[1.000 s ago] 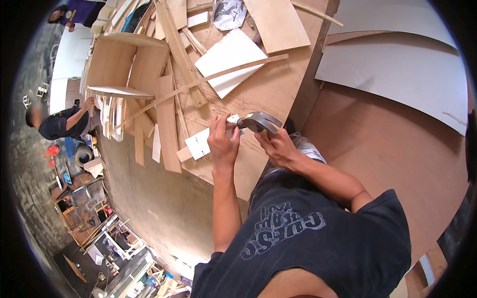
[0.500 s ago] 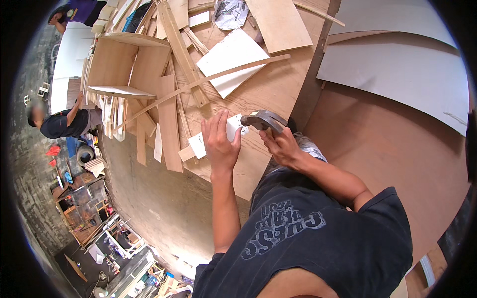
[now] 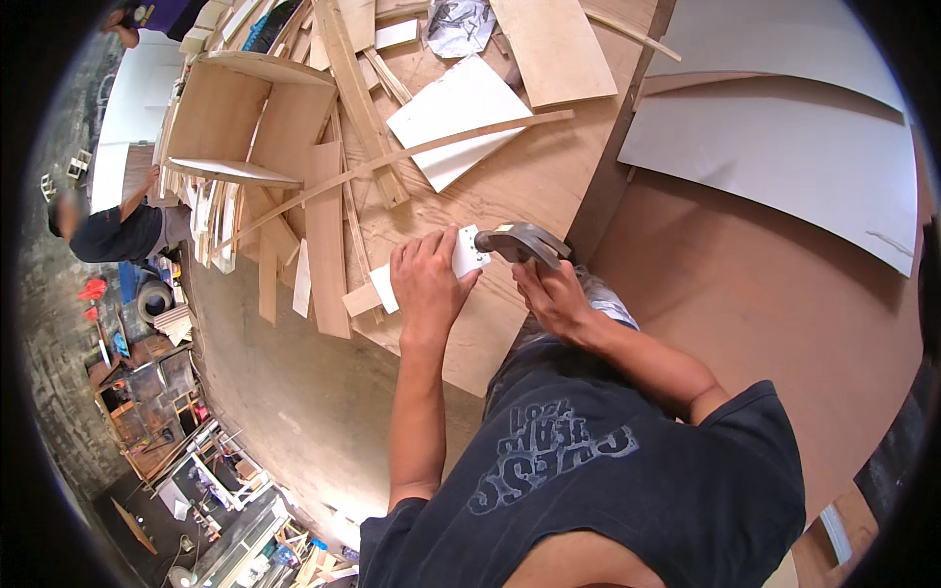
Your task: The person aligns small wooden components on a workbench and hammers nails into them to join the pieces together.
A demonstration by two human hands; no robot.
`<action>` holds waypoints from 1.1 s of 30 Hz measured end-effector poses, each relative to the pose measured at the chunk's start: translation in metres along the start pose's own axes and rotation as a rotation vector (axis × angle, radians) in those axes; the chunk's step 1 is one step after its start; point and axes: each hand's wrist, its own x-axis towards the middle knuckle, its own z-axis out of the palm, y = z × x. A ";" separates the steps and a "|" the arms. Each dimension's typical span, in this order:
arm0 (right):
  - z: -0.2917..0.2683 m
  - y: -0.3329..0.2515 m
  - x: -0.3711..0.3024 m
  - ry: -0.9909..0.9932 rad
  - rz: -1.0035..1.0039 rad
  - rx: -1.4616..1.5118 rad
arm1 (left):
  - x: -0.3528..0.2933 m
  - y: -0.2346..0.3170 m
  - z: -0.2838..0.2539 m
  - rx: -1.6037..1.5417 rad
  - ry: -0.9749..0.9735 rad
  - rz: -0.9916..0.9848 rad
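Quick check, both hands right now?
Left hand: closed over the white strip, holding it.
Right hand: closed around the hammer, gripping its handle.

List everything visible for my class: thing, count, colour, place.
Hammer: one, grey, right hand
Small piece: one, white, under left hand
Table: one, tan, centre
Board: one, white, upper middle
Open box: one, tan, upper left
Loose wood: many, tan, upper left
Crumpled wrapper: one, silvery, top middle
Panels: two, white, upper right
Floor clutter: plenty, mixed, lower left
Other people: two, dark clothes, left
T-shirt: one, black, lower middle
Left hand, right hand: one each, bare, centre
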 end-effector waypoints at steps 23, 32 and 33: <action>0.017 0.015 0.006 0.039 0.013 0.104 | 0.005 -0.008 0.008 0.027 0.004 -0.063; 0.034 0.022 0.019 0.054 0.078 0.206 | 0.005 -0.014 0.007 0.065 -0.003 -0.097; 0.032 0.018 0.007 0.072 0.034 0.257 | -0.001 -0.016 0.006 0.035 -0.034 -0.128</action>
